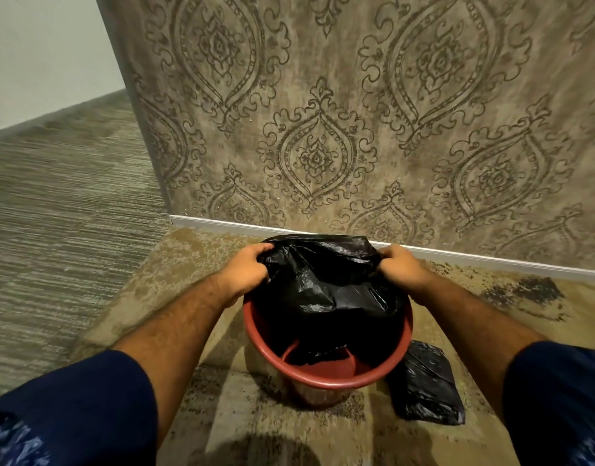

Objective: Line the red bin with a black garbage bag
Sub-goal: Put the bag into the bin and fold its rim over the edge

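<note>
Both hands clamp the black garbage bag point(326, 284) at its upper edge, left hand point(247, 269) and right hand point(402, 264) spread apart, probably to open its mouth. Below the grip, the bag hangs into the red bin point(323, 381); both forearms reach forward, knuckles up.

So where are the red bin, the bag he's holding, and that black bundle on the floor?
red bin point(323, 381): head view, near rim.
black garbage bag point(326, 280): head view, crumpled middle.
folded black bags point(423, 385): head view, top face.
</note>
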A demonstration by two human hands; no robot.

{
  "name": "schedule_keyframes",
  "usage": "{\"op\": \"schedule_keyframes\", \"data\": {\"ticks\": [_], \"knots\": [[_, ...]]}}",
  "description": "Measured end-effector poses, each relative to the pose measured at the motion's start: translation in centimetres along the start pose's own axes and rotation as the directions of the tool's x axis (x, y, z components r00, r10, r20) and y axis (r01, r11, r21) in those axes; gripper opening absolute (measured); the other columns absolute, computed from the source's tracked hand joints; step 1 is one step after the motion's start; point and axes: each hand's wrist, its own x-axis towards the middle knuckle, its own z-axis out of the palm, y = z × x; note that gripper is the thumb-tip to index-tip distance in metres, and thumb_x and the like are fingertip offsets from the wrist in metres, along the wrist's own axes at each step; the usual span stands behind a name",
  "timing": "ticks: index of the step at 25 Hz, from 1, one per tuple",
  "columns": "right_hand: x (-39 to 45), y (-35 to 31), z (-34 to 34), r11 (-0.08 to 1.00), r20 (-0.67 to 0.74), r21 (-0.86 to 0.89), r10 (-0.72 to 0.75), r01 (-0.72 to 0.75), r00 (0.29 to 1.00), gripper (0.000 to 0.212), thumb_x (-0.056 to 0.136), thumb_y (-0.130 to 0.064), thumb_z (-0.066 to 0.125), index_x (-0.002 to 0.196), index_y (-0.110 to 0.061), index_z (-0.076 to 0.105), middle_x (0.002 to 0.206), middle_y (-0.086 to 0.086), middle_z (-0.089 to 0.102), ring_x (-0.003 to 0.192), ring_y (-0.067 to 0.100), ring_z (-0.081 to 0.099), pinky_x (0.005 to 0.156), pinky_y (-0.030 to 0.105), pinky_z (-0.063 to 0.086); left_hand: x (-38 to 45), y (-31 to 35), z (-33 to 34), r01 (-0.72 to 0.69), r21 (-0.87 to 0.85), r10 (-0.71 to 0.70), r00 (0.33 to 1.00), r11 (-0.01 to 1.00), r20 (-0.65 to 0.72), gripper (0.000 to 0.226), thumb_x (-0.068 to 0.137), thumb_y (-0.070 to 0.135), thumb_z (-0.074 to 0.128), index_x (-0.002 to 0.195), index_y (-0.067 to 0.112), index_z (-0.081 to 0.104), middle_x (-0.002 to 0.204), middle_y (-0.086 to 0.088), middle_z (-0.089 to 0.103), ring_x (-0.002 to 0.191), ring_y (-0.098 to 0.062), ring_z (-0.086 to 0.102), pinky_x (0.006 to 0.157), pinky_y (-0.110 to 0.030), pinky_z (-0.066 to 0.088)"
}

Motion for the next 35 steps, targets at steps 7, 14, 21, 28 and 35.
{"op": "schedule_keyframes", "data": {"ticks": [7,14,21,28,35], "knots": [[0.0,0.5,0.1,0.961,-0.014,0.267,0.075,-0.069,0.997,0.022,0.097,-0.018,0.067,0.098,0.002,0.075,0.092,0.020,0.078,0.079,0.030,0.072,0.073,0.035,0.056,0.7,0.9,1.2,-0.020,0.013,0.019,0.999,1.000,0.028,0.069,0.086,-0.015,0.056,0.150,0.013,0.054,0.114,-0.013,0.073,0.095,-0.032,0.075,0.083,-0.039,0.063],[0.1,0.7,1.5,0.923,-0.015,0.377,0.095,-0.083,0.995,0.030,0.108,-0.037,0.055,0.105,-0.013,0.072,0.098,0.009,0.075,0.090,0.025,0.071,0.082,0.034,0.055,1.9,0.1,1.6,0.130,-0.190,-0.123,0.991,0.973,0.046,0.028,0.097,0.013,0.071,0.122,0.000,0.070,0.116,-0.022,0.077,0.098,-0.033,0.075,0.084,-0.040,0.064],[0.3,2.3,0.4,0.862,0.321,0.388,0.206,-0.327,0.924,0.029,0.100,-0.030,0.058,0.084,-0.011,0.074,0.069,0.009,0.074,0.056,0.021,0.069,0.054,0.027,0.056,2.2,-0.7,1.7,0.287,-0.204,-0.257,0.953,0.936,0.163,0.044,0.087,0.039,0.081,0.111,0.003,0.075,0.097,-0.018,0.083,0.091,-0.039,0.080,0.085,-0.051,0.066],[-1.7,5.7,-2.5,0.866,0.453,0.448,-0.004,-0.223,0.892,0.066,0.070,0.007,0.077,0.135,0.000,0.065,0.135,0.032,0.068,0.115,0.041,0.071,0.109,0.061,0.052,-0.1,-3.9,-1.9,0.273,-0.079,-0.232,0.913,0.959,0.336,0.016,0.093,0.018,0.070,0.109,0.017,0.072,0.094,-0.002,0.077,0.087,-0.017,0.069,0.087,-0.032,0.053],[-5.2,7.7,-4.3,0.891,0.482,0.436,-0.112,-0.127,0.869,0.110,0.069,0.012,0.088,0.160,-0.030,0.043,0.152,0.010,0.062,0.132,0.035,0.066,0.111,0.058,0.052,-4.4,-5.0,-2.2,0.160,-0.089,-0.110,0.906,0.983,0.409,0.089,0.072,-0.001,0.090,0.146,0.028,0.050,0.134,-0.003,0.075,0.119,-0.025,0.075,0.097,-0.043,0.061]]}}
